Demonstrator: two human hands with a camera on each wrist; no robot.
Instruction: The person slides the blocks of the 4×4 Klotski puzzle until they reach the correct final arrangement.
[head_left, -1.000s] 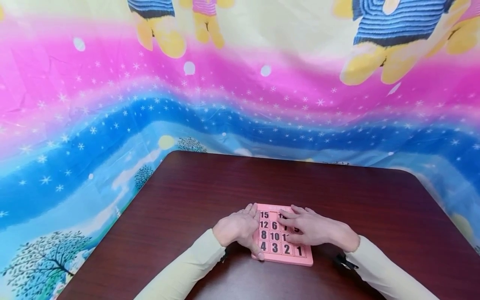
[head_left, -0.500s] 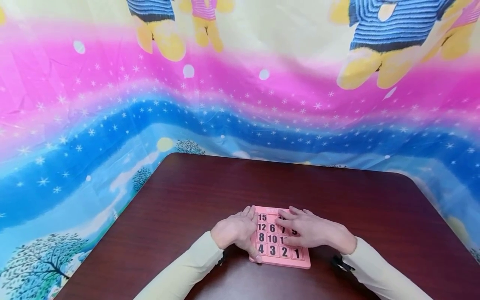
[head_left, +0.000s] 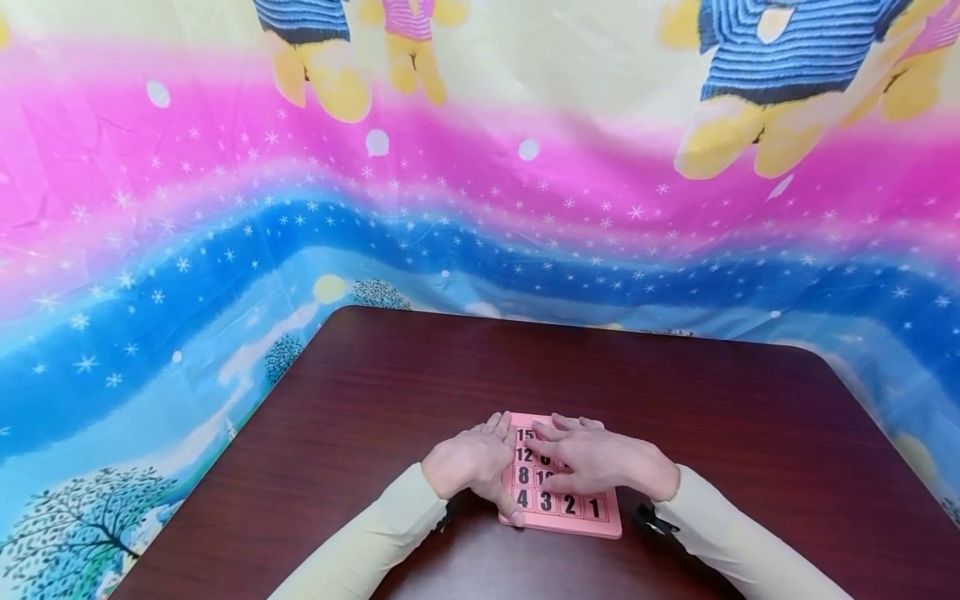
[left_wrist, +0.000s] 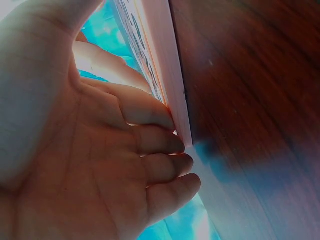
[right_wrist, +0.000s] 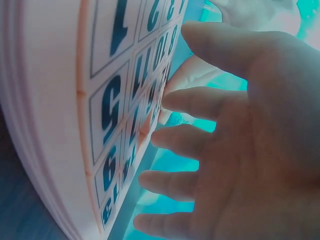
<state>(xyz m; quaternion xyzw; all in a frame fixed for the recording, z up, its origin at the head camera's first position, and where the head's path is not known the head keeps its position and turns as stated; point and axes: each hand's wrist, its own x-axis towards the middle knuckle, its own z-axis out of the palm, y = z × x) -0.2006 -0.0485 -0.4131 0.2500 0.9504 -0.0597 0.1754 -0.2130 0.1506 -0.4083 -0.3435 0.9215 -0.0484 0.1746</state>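
A pink number sliding puzzle (head_left: 573,527) lies flat on the table, with black numerals on its square tiles. My left hand (head_left: 474,460) rests along the puzzle's left edge, its thumb at the near left corner. In the left wrist view, the fingers (left_wrist: 167,197) of that hand are mostly straight beside the puzzle's side wall (left_wrist: 175,75). My right hand (head_left: 600,460) reaches over the tiles from the right with its fingers spread. The right wrist view shows those fingers (right_wrist: 182,140) extended above the numbers; whether the tips touch is unclear. The right hand hides much of the upper rows.
The dark brown wooden table (head_left: 420,367) extends around the puzzle, its far edge against a printed cloth (head_left: 480,208). A black strap piece (head_left: 656,518) shows under the right wrist.
My right hand has slid left across the puzzle, covering the top-row gap seen earlier. The left hand has stayed at the left edge. The head view tilted slightly at first.
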